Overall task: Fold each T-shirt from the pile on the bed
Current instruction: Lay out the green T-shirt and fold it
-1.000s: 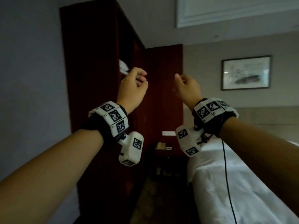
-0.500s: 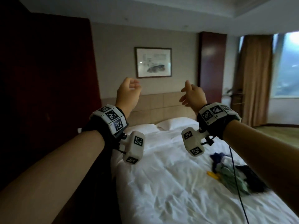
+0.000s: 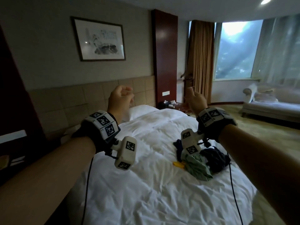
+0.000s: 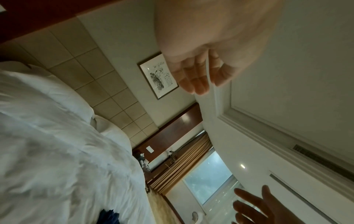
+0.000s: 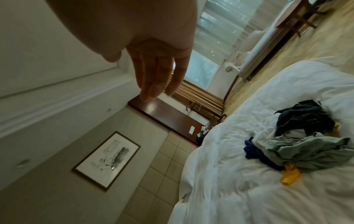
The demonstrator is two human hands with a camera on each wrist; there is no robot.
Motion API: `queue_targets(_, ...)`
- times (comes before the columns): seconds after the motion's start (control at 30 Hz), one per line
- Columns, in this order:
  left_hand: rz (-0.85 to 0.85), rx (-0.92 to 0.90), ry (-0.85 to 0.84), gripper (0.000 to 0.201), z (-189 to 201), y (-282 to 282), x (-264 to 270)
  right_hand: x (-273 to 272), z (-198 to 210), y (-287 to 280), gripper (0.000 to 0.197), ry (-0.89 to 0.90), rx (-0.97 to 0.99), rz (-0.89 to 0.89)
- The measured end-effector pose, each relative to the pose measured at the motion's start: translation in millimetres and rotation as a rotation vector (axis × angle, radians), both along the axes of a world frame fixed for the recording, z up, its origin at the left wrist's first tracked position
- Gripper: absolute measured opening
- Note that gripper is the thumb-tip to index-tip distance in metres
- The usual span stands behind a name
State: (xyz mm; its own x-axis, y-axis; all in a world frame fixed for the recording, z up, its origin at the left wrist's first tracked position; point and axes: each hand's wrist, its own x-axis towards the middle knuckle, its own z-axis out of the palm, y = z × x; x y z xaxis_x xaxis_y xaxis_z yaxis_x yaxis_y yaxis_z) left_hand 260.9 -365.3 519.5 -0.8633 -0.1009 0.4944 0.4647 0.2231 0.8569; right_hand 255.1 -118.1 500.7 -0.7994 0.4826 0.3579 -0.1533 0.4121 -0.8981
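1. Left hand (image 3: 119,101) is raised above the bed (image 3: 146,184), fingers loosely curled, holding nothing.
2. Right hand (image 3: 195,101) is up too, fingers relaxed, empty.
3. The T-shirt pile (image 3: 203,161) lies crumpled on the bed's right side.

Hotel-type room, dim, daylight only from the window (image 3: 235,49) at right; sheer curtain (image 3: 279,51) beside it, brown drapes (image 3: 201,62) to its left. Recessed ceiling light (image 3: 265,1) lit. Grey-beige wall with framed ink picture (image 3: 99,39) above a tan padded headboard (image 3: 90,98). Dark red wood panel (image 3: 164,57) runs floor to ceiling between headboard and drapes; white wall switch (image 3: 165,93) on it. Nightstand (image 3: 170,103) with small clutter, too blurred to tell. Pale chaise sofa (image 3: 269,103) under the window. Yellowish patterned carpet (image 3: 259,132). Dark wood unit (image 3: 9,88) at far left.
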Motion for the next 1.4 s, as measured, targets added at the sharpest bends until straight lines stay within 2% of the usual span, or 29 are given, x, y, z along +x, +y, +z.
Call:
queue_targets(0.17,0.011,-0.036,-0.053,0.011,-38.2,39.8,-54.4,-65.2,-38.2,55.6,0.048,-0.083,-0.058,0.0)
queue_targets(0.27,0.043,-0.04,-0.096,0.01,-64.5,75.2,-91.5,-116.6,-70.5,103.6,0.04,-0.161,-0.076,0.038)
queue_targets(0.33,0.08,-0.026,-0.126,0.01,-82.8,102.2,-116.6,-155.4,-96.2,136.7,0.042,-0.236,-0.07,0.055)
queue_targets(0.43,0.155,-0.006,-0.184,0.013,-117.3,143.1,-150.4,-206.7,-141.4,184.6,0.054,-0.365,-0.063,0.06)
queue_targets(0.53,0.195,0.004,-0.274,0.02,-157.5,181.0,-179.9,-247.3,-201.9,237.8,0.05,-0.488,-0.064,0.091)
queue_targets(0.63,0.244,-0.002,-0.364,0.014,-202.5,209.1,-197.8,-273.3,-267.4,279.2,0.054,-0.65,0.014,0.133)
queue_targets(0.77,0.287,0.001,-0.462,0.012,-266.9,230.2,-211.2,-280.8,-341.5,309.1,0.042,-0.837,0.176,0.193)
queue_targets(0.97,0.343,0.027,-0.562,0.012,-375.5,249.4,-220.5,-272.6,-452.8,326.6,0.041,-0.968,0.295,0.262)
queue_targets(1.03,0.343,0.042,-0.601,0.013,-415.6,252.9,-216.1,-268.3,-492.4,327.3,0.034,-1.011,0.313,0.289)
queue_targets(1.07,0.337,0.048,-0.619,0.014,-432.5,253.4,-213.4,-267.7,-510.7,328.4,0.036,-1.007,0.297,0.29)
queue_targets(1.17,0.314,0.05,-0.65,0.015,-487.1,249.2,-206.3,-264.3,-565.1,327.2,0.069,-1.047,0.291,0.22)
queue_targets(1.27,0.303,0.043,-0.65,0.015,-527.9,241.4,-199.4,-259.2,-597.5,320.4,0.078,-1.013,0.281,0.17)
queue_targets(1.4,0.283,0.05,-0.639,0.016,-558.1,235.4,-186.5,-251.0,-613.7,318.9,0.061,-0.906,0.422,0.14)
